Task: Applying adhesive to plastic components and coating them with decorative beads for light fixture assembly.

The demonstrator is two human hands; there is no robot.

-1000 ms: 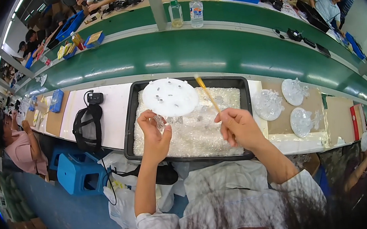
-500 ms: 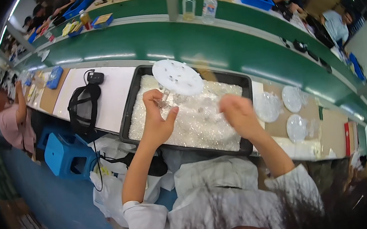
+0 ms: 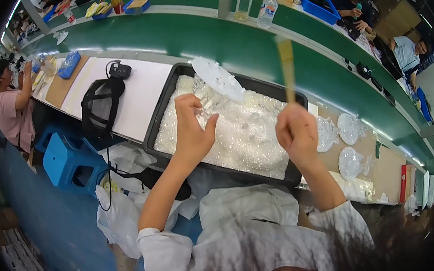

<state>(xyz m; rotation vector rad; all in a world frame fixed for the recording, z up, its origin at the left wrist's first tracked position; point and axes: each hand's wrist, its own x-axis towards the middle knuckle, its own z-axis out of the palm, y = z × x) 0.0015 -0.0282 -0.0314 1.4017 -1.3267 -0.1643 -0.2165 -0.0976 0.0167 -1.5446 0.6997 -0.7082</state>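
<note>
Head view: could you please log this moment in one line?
left hand: holds tilted white disc; right hand: holds yellow brush; black tray: glittery grains

2 hands: 1 left hand (image 3: 195, 130), 1 right hand (image 3: 298, 130). 1 brush (image 3: 287, 66). 1 tray (image 3: 248, 174). 4 discs total: 1 raised disc (image 3: 217, 77), 3 bench discs (image 3: 348, 162) right of tray. 2 tall bottles (image 3: 243, 2) dead ahead, 1 amber bottle (image 3: 117, 2) further left. 1 mesh bag (image 3: 103, 103). 1 red box (image 3: 405, 183). Blue stools (image 3: 67, 158): at least 1, overlap hides exact count.
</note>
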